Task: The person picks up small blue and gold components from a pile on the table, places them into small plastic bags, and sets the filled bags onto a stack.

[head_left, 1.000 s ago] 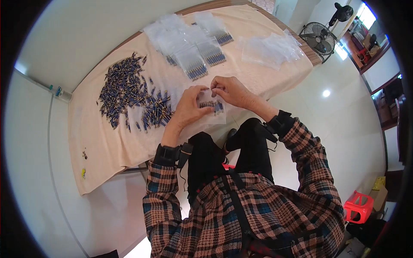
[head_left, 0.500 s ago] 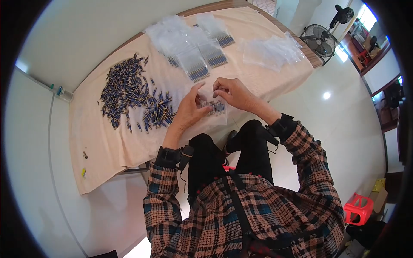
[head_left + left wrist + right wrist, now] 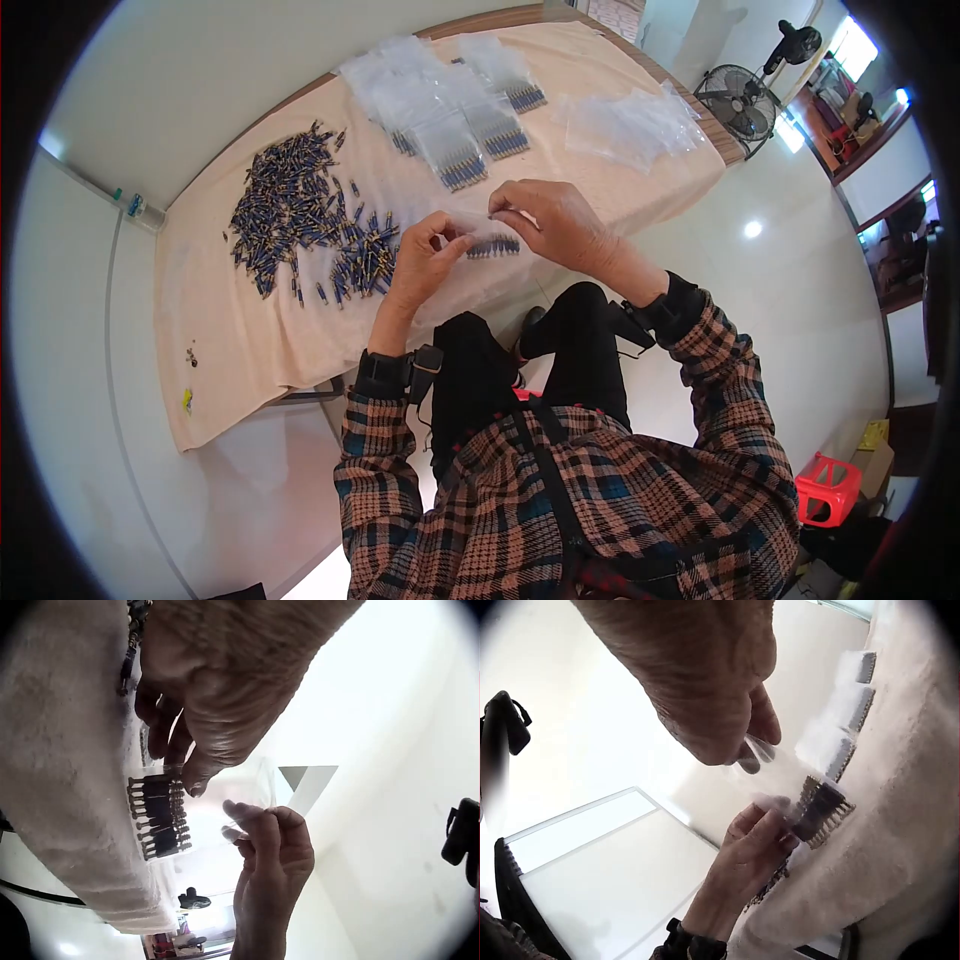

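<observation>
Where the blue pieces [image 3: 493, 246] sat jumbled a moment ago, they now line up inside the clear bag [image 3: 478, 226], near edge of desk [image 3: 500, 18], fingers of left hand [image 3: 420, 268] and right hand [image 3: 562, 228] pinching the plastic, sealing apparently closer

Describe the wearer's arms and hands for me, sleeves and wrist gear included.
The left hand and right hand are ungloved. A black band circles the left wrist, another black band the right, each with a dark, boxy device and a thin dark cord. The plaid sleeves are tan and black, with teal patches and pale lines.
</observation>
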`<state>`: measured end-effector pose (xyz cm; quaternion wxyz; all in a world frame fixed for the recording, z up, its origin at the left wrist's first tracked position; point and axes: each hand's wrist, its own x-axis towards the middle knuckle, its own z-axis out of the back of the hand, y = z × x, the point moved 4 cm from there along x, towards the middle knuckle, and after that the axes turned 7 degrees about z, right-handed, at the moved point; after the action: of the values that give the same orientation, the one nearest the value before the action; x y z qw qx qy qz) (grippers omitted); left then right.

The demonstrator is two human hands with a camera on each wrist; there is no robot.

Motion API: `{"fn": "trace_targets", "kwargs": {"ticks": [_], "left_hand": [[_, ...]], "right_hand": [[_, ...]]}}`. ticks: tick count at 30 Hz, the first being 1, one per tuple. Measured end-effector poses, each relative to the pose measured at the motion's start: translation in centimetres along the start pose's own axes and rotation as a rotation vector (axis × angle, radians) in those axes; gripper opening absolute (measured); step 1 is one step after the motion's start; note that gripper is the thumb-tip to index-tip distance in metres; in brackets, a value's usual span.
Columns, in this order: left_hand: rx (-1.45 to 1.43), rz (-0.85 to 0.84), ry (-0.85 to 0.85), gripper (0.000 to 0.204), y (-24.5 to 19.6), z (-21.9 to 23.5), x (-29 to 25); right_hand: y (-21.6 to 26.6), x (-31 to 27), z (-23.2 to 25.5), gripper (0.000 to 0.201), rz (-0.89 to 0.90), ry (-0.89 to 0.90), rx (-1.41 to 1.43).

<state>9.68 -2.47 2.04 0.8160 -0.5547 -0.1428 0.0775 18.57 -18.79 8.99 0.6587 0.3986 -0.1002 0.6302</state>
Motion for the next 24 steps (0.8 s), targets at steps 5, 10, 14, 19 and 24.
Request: {"fn": "trace_targets", "kwargs": {"ticks": [5, 10, 14, 19, 24], "left_hand": [[0.079, 0.115, 0.044, 0.02, 1.3, 0.1, -0.8], [0.15, -0.075, -0.206, 0.028, -0.1, -0.1, -1.8], [0.32, -0.218, -0.376, 0.027, -1.4, -0.6, -4.7], [0.289, -0.334, -0.344, 0.02, -0.8, -2.1, -5.5], [0.33, -0.33, -0.311, 0.018, -0.1, -2.4, -5.6]], "right_hand": [[0.3, -0.7, -0.7, 0.01, 0.003, -0.002, 0.007], [0.2, -1.2, 0.3, 0.014, 0.003, -0.072, -0.038], [-2.1, -1.4, 2.6, 0.015, -0.121, -0.089, -0.023], [-5.2, -0.3, 7.3, 0.015, -0.276, -0.102, -0.015], [-10.3, 2.6, 9.6, 0.013, -0.222, -0.138, -0.094]]}}
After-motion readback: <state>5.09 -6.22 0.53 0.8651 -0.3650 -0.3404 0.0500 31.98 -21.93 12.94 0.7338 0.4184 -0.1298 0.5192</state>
